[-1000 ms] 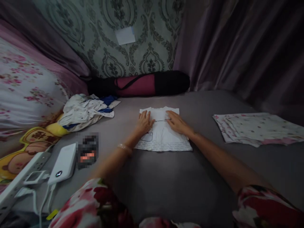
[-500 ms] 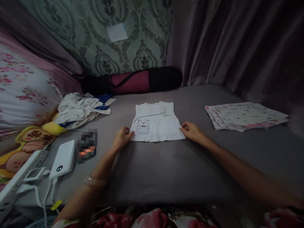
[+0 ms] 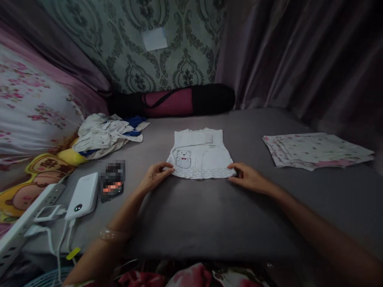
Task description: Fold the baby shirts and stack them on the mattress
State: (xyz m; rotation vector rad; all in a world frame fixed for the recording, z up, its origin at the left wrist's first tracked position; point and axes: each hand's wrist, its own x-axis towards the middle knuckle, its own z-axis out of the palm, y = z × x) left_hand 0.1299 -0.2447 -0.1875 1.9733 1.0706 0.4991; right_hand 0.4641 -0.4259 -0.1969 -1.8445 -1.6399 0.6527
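A small white baby shirt [image 3: 206, 159] lies flat on the grey bed sheet, its hem toward me. A bear with a red bow tie is printed on its left part, and a folded strip, perhaps a sleeve, crosses the upper part. At the left hem corner my left hand [image 3: 155, 175] pinches the cloth between thumb and fingers. My right hand [image 3: 247, 177] is at the right hem corner, index fingertip on the cloth and thumb apart from it, just below the hem.
Folded printed cloths [image 3: 317, 150] lie stacked at the right. A crumpled clothes pile [image 3: 104, 133] is at the left, behind a blurred dark object [image 3: 112, 181], a white power bank [image 3: 82, 195] and a power strip [image 3: 30, 215] with cables. A long black-and-maroon bag [image 3: 170, 101] lies along the wall.
My right thumb and index finger have spread apart at the hem corner. My left fingers have shifted slightly onto the left corner. The whole view has moved a little.
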